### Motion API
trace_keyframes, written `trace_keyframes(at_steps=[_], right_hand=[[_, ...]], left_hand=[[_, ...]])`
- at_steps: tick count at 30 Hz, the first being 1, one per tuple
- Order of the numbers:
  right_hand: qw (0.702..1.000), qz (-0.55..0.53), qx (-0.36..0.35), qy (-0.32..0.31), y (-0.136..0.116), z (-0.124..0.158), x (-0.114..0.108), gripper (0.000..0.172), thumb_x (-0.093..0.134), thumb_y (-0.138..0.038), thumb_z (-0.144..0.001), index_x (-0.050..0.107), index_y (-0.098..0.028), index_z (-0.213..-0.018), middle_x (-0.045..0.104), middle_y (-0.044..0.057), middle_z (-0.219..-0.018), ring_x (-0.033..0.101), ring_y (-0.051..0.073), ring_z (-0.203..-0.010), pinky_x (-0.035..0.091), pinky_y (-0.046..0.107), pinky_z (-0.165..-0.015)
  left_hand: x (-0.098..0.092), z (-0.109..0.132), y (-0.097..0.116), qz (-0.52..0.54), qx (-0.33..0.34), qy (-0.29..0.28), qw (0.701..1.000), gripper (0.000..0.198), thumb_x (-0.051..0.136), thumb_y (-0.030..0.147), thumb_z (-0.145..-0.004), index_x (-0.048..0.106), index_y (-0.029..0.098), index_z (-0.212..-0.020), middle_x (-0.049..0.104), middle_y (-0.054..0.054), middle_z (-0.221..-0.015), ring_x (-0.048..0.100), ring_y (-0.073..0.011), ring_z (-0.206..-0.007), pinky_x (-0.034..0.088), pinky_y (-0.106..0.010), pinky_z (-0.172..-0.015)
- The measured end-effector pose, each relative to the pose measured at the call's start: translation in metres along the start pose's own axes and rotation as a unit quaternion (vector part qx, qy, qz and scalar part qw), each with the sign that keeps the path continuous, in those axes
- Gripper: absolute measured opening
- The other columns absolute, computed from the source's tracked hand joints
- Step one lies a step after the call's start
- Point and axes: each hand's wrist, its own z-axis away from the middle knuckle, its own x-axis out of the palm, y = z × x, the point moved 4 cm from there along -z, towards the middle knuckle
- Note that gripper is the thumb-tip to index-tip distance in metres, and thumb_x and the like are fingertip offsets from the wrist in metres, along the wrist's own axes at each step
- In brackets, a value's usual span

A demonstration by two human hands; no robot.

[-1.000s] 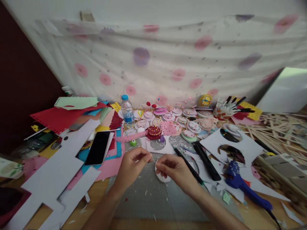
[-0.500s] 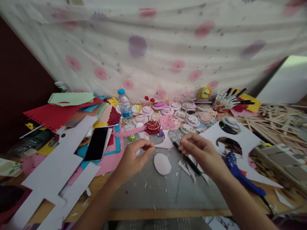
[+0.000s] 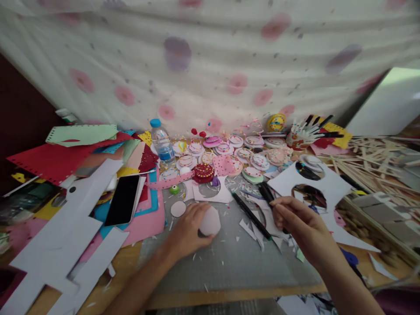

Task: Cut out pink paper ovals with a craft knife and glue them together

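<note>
My left hand (image 3: 188, 232) grips a white paper disc (image 3: 210, 222) by its edges, thumb below and fingers above, over the grey cutting mat (image 3: 229, 271). A smaller white disc (image 3: 178, 209) lies just left of the fingers. In my right hand (image 3: 295, 223) is a black pen (image 3: 267, 192), pinched between thumb and fingers and pointing up and left. Another dark pen (image 3: 251, 216) with a green end lies on the mat between my hands, beside white paper scraps (image 3: 257, 234). Behind the left hand lies a white sheet (image 3: 221, 192) with a round hole.
Decorated paper discs (image 3: 254, 142) and a water bottle (image 3: 162, 144) stand at the back. A phone (image 3: 122, 200) rests on coloured sheets at left. Cut white card (image 3: 282, 183), wooden sticks (image 3: 377, 153) and a blue-handled tool (image 3: 349, 257) are at right.
My left hand has come down and taken hold of the white disc. My right hand has moved right and lower and now holds a black pen. The view has shifted slightly.
</note>
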Motion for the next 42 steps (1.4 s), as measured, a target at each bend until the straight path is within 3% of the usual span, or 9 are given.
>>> trace_keyframes(at_steps=[6, 8, 11, 13, 21, 25, 30, 34, 42], right_hand=[[0.998, 0.016, 0.031, -0.042, 0.019, 0.010, 0.012, 0.023, 0.060, -0.044, -0.090, 0.059, -0.022, -0.097, 0.044, -0.006, -0.055, 0.038, 0.010, -0.046, 0.027, 0.024, -0.046], [0.998, 0.024, 0.033, -0.038, 0.025, 0.016, 0.013, 0.023, 0.057, -0.044, -0.092, 0.057, -0.022, -0.100, 0.043, -0.006, -0.056, 0.037, 0.010, -0.046, 0.025, 0.024, -0.046], [0.998, 0.049, 0.026, -0.017, 0.031, 0.024, 0.010, 0.022, 0.054, -0.045, -0.094, 0.054, -0.023, -0.100, 0.045, -0.006, -0.059, 0.039, 0.010, -0.048, 0.029, 0.024, -0.047], [0.998, 0.056, 0.033, -0.010, 0.036, 0.029, 0.011, 0.022, 0.055, -0.046, -0.093, 0.054, -0.024, -0.098, 0.045, -0.006, -0.059, 0.040, 0.010, -0.048, 0.031, 0.023, -0.047], [0.998, 0.017, 0.064, 0.007, 0.053, 0.042, 0.023, 0.030, 0.062, -0.052, -0.086, 0.057, -0.023, -0.092, 0.047, -0.005, -0.057, 0.040, 0.010, -0.043, 0.031, 0.022, -0.041], [0.996, 0.017, 0.068, 0.046, 0.054, 0.046, 0.013, 0.028, 0.061, -0.049, -0.088, 0.058, -0.022, -0.093, 0.045, -0.005, -0.057, 0.040, 0.010, -0.045, 0.029, 0.021, -0.043], [0.996, -0.002, 0.081, 0.048, 0.053, 0.046, 0.015, 0.030, 0.063, -0.050, -0.087, 0.059, -0.022, -0.092, 0.042, -0.006, -0.057, 0.034, 0.008, -0.044, 0.024, 0.021, -0.042], [0.993, -0.004, 0.100, 0.058, 0.057, 0.047, 0.017, 0.034, 0.065, -0.054, -0.083, 0.060, -0.022, -0.092, 0.041, -0.006, -0.057, 0.032, 0.008, -0.044, 0.022, 0.021, -0.040], [0.988, -0.034, 0.120, 0.088, 0.062, 0.047, 0.016, 0.035, 0.070, -0.053, -0.078, 0.062, -0.022, -0.090, 0.042, -0.005, -0.059, 0.031, 0.007, -0.046, 0.021, 0.018, -0.041]], left_hand=[[-0.019, 0.007, -0.017, 0.007, 0.028, -0.057, 0.998, 0.091, 0.075, 0.025, -0.071, 0.026, 0.025, -0.147, 0.042, -0.012, -0.148, 0.039, -0.0289, -0.136, 0.035, -0.049, -0.112], [-0.033, 0.010, -0.025, -0.002, 0.028, -0.034, 0.999, 0.092, 0.077, 0.035, -0.072, 0.024, 0.027, -0.147, 0.036, -0.012, -0.151, 0.036, -0.0296, -0.138, 0.034, -0.049, -0.112], [-0.063, 0.017, -0.041, -0.054, -0.003, 0.072, 0.996, 0.057, 0.067, 0.037, -0.083, 0.044, 0.025, -0.134, 0.053, -0.011, -0.135, 0.046, -0.0285, -0.128, 0.037, -0.049, -0.108], [-0.072, 0.021, -0.051, -0.087, -0.021, 0.087, 0.992, 0.039, 0.063, 0.036, -0.086, 0.054, 0.023, -0.122, 0.061, -0.010, -0.121, 0.053, -0.0274, -0.118, 0.041, -0.048, -0.103], [-0.053, 0.016, -0.068, -0.100, -0.049, 0.061, 0.992, 0.039, 0.065, 0.031, -0.083, 0.056, 0.022, -0.120, 0.064, -0.009, -0.117, 0.057, -0.0286, -0.112, 0.043, -0.050, -0.099], [-0.048, 0.014, -0.046, -0.066, -0.034, 0.056, 0.996, 0.041, 0.066, 0.032, -0.085, 0.052, 0.024, -0.122, 0.063, -0.008, -0.119, 0.057, -0.0247, -0.113, 0.047, -0.042, -0.097], [-0.016, 0.005, -0.010, -0.043, 0.067, -0.022, 0.997, 0.040, 0.066, 0.032, -0.085, 0.058, 0.022, -0.123, 0.067, -0.008, -0.118, 0.060, -0.0254, -0.111, 0.046, -0.044, -0.099], [-0.004, 0.002, -0.011, -0.053, 0.091, -0.046, 0.993, 0.033, 0.063, 0.032, -0.088, 0.063, 0.023, -0.119, 0.068, -0.009, -0.122, 0.061, -0.0252, -0.113, 0.046, -0.045, -0.099], [-0.009, 0.012, -0.011, -0.104, 0.110, -0.078, 0.985, 0.043, 0.060, 0.034, -0.090, 0.055, 0.023, -0.131, 0.056, -0.011, -0.138, 0.050, -0.0267, -0.128, 0.039, -0.050, -0.106]])
